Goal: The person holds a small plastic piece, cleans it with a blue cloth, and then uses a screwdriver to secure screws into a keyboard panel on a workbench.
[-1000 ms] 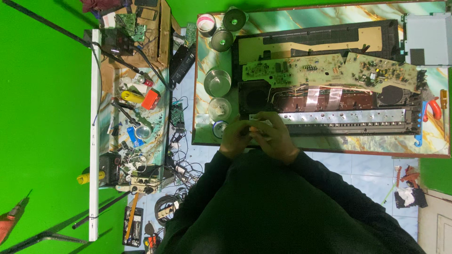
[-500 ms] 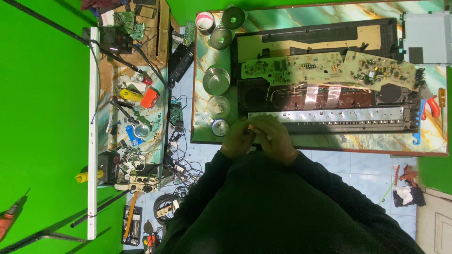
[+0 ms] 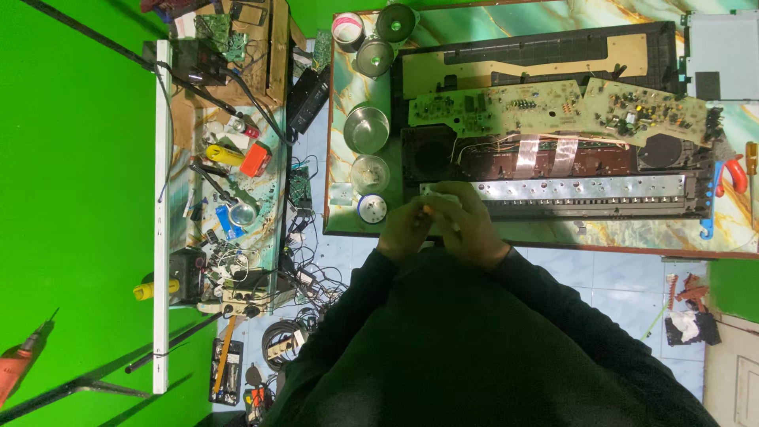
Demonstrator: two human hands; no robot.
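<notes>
Keyboard chassis (image 3: pixel 553 119): the opened black casing lies along the marble-patterned table (image 3: pixel 553 237), filling most of it from the middle to the right edge.
Metal strip (image 3: pixel 569 188): a long perforated silver bar runs along the casing's near side; your hands sit at its left end.
Left hand (image 3: pixel 405 229): your fingers are curled in at the near edge of the table, pinching something small with an orange tip; what it is cannot be told.
Right hand (image 3: pixel 466 225): it is cupped close against your left, touching it, fingers bent over a small pale piece; how tightly it grips cannot be told.
Circuit boards (image 3: pixel 553 107): green boards lie across the middle of the casing, with two pale ribbon cables (image 3: pixel 545 154) just below them.
Round tins (image 3: pixel 366 130): several metal cups and lids stand in a row down the left edge of the table.
Grey box (image 3: pixel 723 55): it sits at the far right corner.
Red pliers (image 3: pixel 735 174): they lie near the right edge.
Side bench (image 3: pixel 229 174): left of the table, it is crowded with tools, wires and small parts.
Floor: pale tiles show under the near edge, with tangled cables (image 3: pixel 292 300) at the left.
</notes>
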